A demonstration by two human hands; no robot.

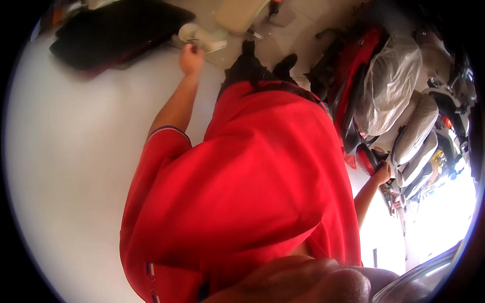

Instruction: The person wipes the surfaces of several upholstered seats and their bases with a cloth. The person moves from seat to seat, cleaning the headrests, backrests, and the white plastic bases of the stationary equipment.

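Observation:
My left hand (191, 61) is stretched out at the upper left with its fingers drawn together. A small dark bit shows at the fingertips, right against a cream-coloured rounded thing with a flared edge (203, 38); whether I hold that thing or only overlap it is unclear. Off to the right, my right hand (382, 174) is closed beside a red and black curved part (368, 159) among parked motorbikes. What lies inside its fingers is hidden.
A large dark flat panel (118, 31) is at the upper left, near a beige padded piece (238, 15). Motorbikes line the right side, one red (361, 55), with plastic-covered seats (391, 83). A pale surface (76, 177) spreads along the left. Bright light glares at the lower right.

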